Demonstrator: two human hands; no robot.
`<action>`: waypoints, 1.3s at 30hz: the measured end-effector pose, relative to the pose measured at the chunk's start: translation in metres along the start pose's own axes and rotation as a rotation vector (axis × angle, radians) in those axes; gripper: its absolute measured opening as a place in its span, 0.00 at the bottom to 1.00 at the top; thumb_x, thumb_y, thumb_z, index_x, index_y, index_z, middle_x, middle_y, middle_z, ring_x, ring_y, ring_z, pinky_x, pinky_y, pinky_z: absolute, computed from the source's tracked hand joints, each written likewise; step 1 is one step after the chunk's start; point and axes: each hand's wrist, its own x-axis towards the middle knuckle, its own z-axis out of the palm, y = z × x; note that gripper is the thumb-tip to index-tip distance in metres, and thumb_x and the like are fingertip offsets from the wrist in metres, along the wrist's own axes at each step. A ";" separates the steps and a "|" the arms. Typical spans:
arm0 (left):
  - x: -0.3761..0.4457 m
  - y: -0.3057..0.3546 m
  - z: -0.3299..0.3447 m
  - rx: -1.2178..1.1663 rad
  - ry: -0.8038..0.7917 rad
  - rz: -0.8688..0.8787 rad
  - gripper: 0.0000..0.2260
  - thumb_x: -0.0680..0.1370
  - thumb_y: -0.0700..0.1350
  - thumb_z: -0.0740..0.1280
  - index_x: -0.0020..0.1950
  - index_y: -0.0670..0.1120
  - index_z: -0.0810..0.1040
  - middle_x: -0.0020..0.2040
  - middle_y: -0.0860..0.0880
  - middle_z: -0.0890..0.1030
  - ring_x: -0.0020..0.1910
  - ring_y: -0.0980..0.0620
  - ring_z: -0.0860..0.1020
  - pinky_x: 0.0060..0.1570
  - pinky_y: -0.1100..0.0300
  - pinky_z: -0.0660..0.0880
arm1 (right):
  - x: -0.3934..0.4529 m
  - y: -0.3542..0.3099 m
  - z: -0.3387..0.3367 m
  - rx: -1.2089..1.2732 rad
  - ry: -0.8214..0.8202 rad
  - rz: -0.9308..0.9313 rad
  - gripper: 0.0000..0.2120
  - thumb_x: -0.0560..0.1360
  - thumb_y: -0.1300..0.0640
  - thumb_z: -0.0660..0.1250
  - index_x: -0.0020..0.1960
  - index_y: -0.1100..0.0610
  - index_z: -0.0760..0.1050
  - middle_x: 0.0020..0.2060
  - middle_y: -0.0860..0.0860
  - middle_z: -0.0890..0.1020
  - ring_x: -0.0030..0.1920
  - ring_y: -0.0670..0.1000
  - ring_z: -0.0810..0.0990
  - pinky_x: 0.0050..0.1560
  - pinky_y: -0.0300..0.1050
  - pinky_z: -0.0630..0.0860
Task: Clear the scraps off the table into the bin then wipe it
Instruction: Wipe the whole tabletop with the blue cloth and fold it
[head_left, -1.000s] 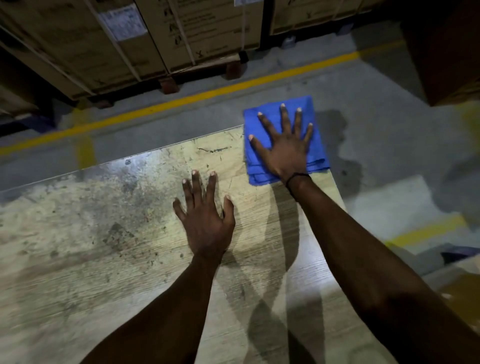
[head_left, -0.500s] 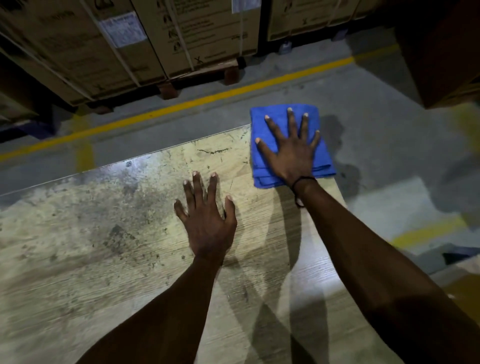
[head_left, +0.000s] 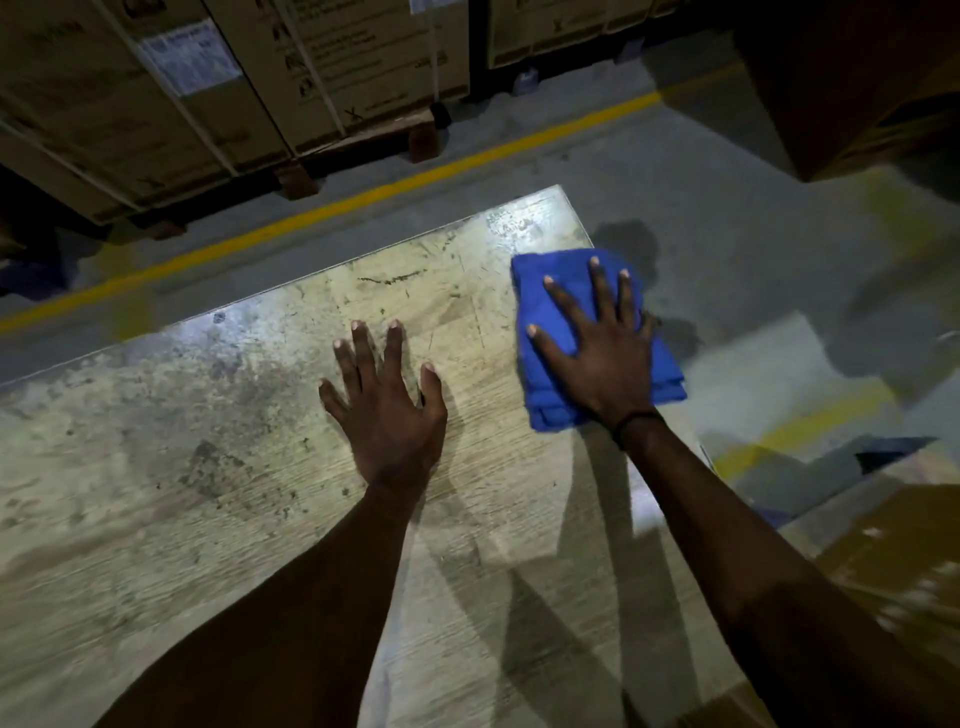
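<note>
Pressing flat on a folded blue cloth, the person's right hand has its fingers spread wide and straight, the palm bearing down on the fabric. The cloth sits at the table's right edge, near the far corner, and part of it hangs past the edge over the grey floor. A dark band circles the right wrist.

The left hand lies palm down on the bare tabletop just beside the cloth, not touching it — fingers splayed and straight, holding nothing. Both forearms reach in from the near side, throwing long shadows across the wood.

The table is a pale, wood-grained surface, heavily marked with dark grey smudges and specks across its left half, and it catches a bright sheen toward the far edge. A thin dark scratch runs near the far edge, in front of the left hand's fingertips.

Beyond the table a yellow line runs across the floor, and behind it stand large cardboard boxes bound with white straps, resting on a wooden pallet. Another brown carton shows at the lower right, blurred — its details cannot be made out. A second yellow stripe crosses the floor on the right.
</note>
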 end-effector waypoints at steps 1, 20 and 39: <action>0.000 0.000 0.000 0.005 -0.005 0.002 0.29 0.84 0.59 0.58 0.85 0.58 0.57 0.87 0.50 0.51 0.86 0.46 0.47 0.80 0.33 0.47 | 0.009 -0.011 0.005 0.010 -0.001 0.014 0.33 0.79 0.26 0.53 0.81 0.33 0.55 0.85 0.47 0.48 0.84 0.59 0.46 0.76 0.71 0.53; -0.001 -0.008 0.006 -0.015 -0.020 0.066 0.30 0.84 0.62 0.53 0.85 0.55 0.57 0.87 0.45 0.51 0.86 0.41 0.47 0.79 0.31 0.43 | -0.126 0.020 0.007 -0.040 0.060 0.155 0.33 0.79 0.26 0.49 0.82 0.33 0.52 0.85 0.50 0.50 0.84 0.61 0.49 0.76 0.73 0.53; -0.137 -0.046 -0.008 0.000 -0.084 0.261 0.31 0.85 0.65 0.48 0.86 0.55 0.53 0.87 0.45 0.50 0.86 0.41 0.48 0.81 0.34 0.46 | -0.320 0.079 0.001 -0.007 0.159 0.339 0.32 0.79 0.26 0.53 0.81 0.31 0.56 0.85 0.43 0.49 0.85 0.54 0.48 0.79 0.70 0.48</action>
